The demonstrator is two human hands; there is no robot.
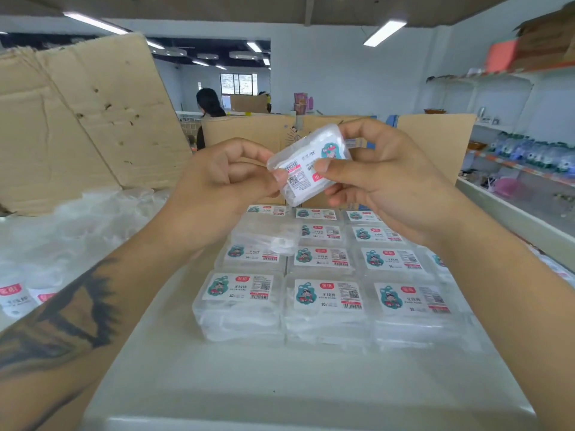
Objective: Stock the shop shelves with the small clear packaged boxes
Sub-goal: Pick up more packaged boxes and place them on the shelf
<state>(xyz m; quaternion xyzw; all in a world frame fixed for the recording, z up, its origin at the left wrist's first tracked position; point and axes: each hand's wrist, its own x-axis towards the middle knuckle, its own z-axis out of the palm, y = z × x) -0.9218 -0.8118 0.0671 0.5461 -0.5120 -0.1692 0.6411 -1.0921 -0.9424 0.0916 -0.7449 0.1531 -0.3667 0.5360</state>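
Both hands, left (224, 172) and right (382, 181), pinch one clear box (311, 164) tilted above the neat rows (326, 269) on the shelf (280, 384), where a slip from so light a fingertip grip would likely scatter them.

Both forearms are being held out forward from the bottom corners of the view, converging toward the middle. The left forearm (71, 309), marked with a dark tattoo, is being angled up and to the right, and the left hand (217, 178) is being kept with its back toward the camera, fingers curled and thumb and fingertips pinched at the left edge of a small clear box (309, 164). The right hand (385, 181) is being held opposite it, thumb pressed on the box's labelled face and fingers curled behind. The box is being held tilted between the two hands.
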